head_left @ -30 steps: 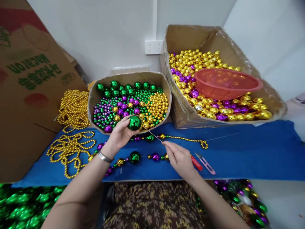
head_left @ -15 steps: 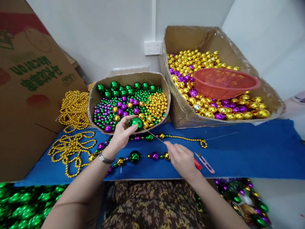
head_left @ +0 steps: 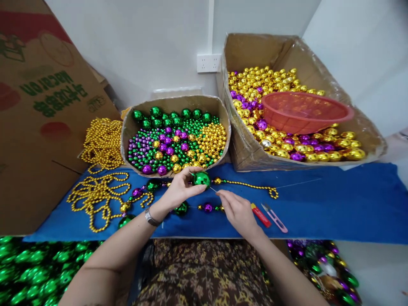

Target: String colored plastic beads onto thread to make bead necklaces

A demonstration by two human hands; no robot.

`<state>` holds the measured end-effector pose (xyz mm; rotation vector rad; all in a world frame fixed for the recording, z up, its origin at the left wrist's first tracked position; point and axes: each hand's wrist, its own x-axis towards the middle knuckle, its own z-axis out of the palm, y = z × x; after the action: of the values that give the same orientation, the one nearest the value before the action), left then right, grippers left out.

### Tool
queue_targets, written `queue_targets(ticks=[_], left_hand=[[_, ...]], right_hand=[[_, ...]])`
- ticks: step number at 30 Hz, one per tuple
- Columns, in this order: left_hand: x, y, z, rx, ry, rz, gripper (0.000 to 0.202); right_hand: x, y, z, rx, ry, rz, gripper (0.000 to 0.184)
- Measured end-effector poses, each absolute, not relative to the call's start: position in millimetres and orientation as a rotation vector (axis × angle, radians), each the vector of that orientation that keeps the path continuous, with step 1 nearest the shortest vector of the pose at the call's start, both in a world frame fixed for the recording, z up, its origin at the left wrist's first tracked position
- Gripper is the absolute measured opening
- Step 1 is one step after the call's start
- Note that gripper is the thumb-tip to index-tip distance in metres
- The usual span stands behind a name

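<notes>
My left hand (head_left: 178,189) is closed around a large shiny green bead (head_left: 202,180), thumb in front and fingers behind. My right hand (head_left: 237,212) pinches a thin needle (head_left: 213,189), which runs into the bead's right side. A small pale tip shows at the bead's left, by my fingers. Below, on the blue cloth, lie strung beads with a purple bead (head_left: 208,207) and another large green bead (head_left: 181,208), partly behind my left wrist. Behind my hands runs a second strand, ending in a gold bead chain (head_left: 248,184).
A cardboard box of mixed beads (head_left: 227,142) stands behind my hands. At the right, a bigger box (head_left: 242,146) holds gold and purple beads and a red basket (head_left: 306,112). Pink thread snips (head_left: 276,219) and a red-and-yellow item (head_left: 260,215) lie right. Gold bead chains (head_left: 100,195) lie left.
My left hand has brought the green bead right and down, toward my right hand. Less of the needle shows between bead and right hand. The view has shifted slightly.
</notes>
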<state>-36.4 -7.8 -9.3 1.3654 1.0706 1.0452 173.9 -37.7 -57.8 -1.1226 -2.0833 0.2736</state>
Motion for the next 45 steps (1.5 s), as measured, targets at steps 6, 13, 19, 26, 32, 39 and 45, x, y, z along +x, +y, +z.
queue_targets(ticks=[6, 13, 19, 26, 32, 39, 45], left_hand=[[-39.6, 7.4, -3.9, 1.45, 0.968, 1.094, 0.043], [-20.3, 90.4, 0.0, 2.357, 1.516, 0.789, 0.014], [8.7, 119.2, -14.0, 2.619, 1.591, 0.318, 0.021], [-1.2, 104.2, -7.7, 2.026, 1.403, 0.945, 0.015], [-11.4, 60.7, 6.4, 0.973, 0.922, 1.111, 0.023], [-11.0, 44.7, 6.7, 0.892, 0.851, 1.114, 0.02], [-13.4, 42.0, 5.1, 1.041, 0.921, 1.115, 0.022]], right_hand=[[179.8, -37.9, -56.9, -1.157, -1.961, 0.375, 0.021], [194.8, -34.3, -56.9, -1.265, -1.893, 0.235, 0.021], [199.8, -35.2, -58.4, -1.3, -1.885, 0.197, 0.021], [208.5, -34.6, -59.1, -1.287, -1.86, 0.176, 0.02], [209.5, -36.6, -55.5, -1.291, -1.857, 0.193, 0.021], [206.4, -38.1, -54.1, -1.263, -1.879, 0.163, 0.021], [211.8, -37.8, -59.7, -1.312, -1.948, 0.061, 0.024]])
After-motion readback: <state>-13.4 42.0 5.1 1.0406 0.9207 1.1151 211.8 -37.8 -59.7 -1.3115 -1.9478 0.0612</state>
